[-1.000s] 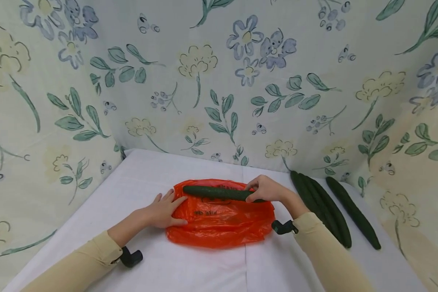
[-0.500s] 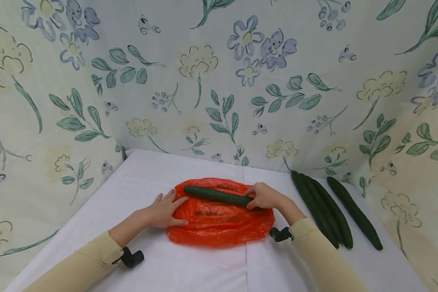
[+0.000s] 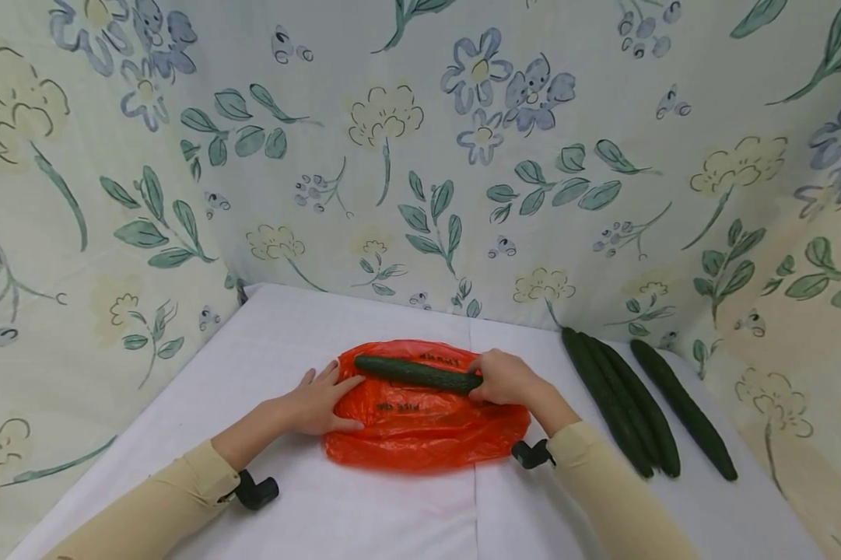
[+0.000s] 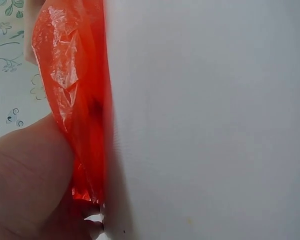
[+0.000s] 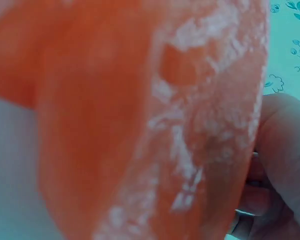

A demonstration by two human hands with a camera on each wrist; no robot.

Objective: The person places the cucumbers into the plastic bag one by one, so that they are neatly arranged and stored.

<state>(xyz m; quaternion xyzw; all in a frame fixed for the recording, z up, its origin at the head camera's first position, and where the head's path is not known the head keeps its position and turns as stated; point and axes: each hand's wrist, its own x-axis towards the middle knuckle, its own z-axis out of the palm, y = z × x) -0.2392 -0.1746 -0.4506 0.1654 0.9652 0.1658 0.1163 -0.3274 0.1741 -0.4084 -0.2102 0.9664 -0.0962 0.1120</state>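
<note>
A dark green cucumber lies across the top of an orange-red plastic bag, its right end hidden by my right hand, which grips it there. With fingers spread, my left hand rests on the bag's left edge. In the left wrist view the bag bulges beside the base of my left hand. Crinkled bag plastic fills much of the blurred right wrist view, with my right hand behind its edge. Whether other things lie inside the bag cannot be told.
Several more cucumbers lie at the right: a group side by side and a single cucumber apart from them. All rest on a white-covered table. A floral curtain stands behind and at both sides.
My right hand has shifted slightly left along the cucumber and now covers its right end. That end has tipped a little toward me. My left hand has stayed in place.
</note>
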